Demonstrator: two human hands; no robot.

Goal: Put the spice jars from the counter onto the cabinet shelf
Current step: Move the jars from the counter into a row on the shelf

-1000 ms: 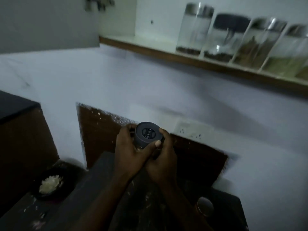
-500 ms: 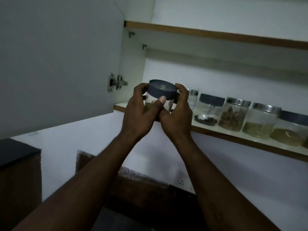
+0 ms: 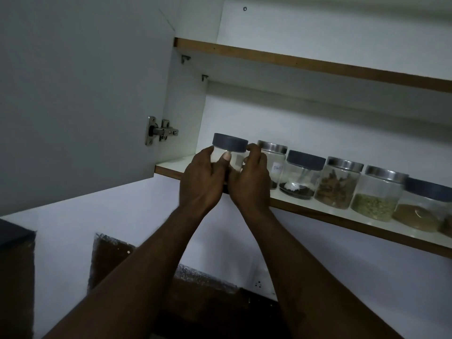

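A clear spice jar with a dark grey lid [image 3: 230, 142] is upright at the left end of the lower cabinet shelf [image 3: 171, 165]. My left hand [image 3: 200, 184] wraps its left side with the thumb across the glass, and my right hand [image 3: 252, 182] grips its right side. My hands hide the jar's base, so I cannot tell whether it rests on the shelf. To its right stands a row of several jars: a steel-lidded labelled jar [image 3: 275, 157], a grey-lidded jar [image 3: 302, 177], a jar of brown bark pieces [image 3: 338, 183], a jar of green seeds [image 3: 378, 194] and a jar of brown powder [image 3: 423, 209].
The open cabinet door [image 3: 80, 94] hangs at the left on a metal hinge [image 3: 160, 130]. An upper shelf [image 3: 305, 63] runs above the jars. Below are a white wall, a brown backsplash patch [image 3: 200, 289] and a dark cabinet [image 3: 14, 277] at far left.
Both hands lifted the grey-lidded jar from counter height up to the shelf, then forward to the shelf's left end beside the steel-lidded jar. The view tilted upward.
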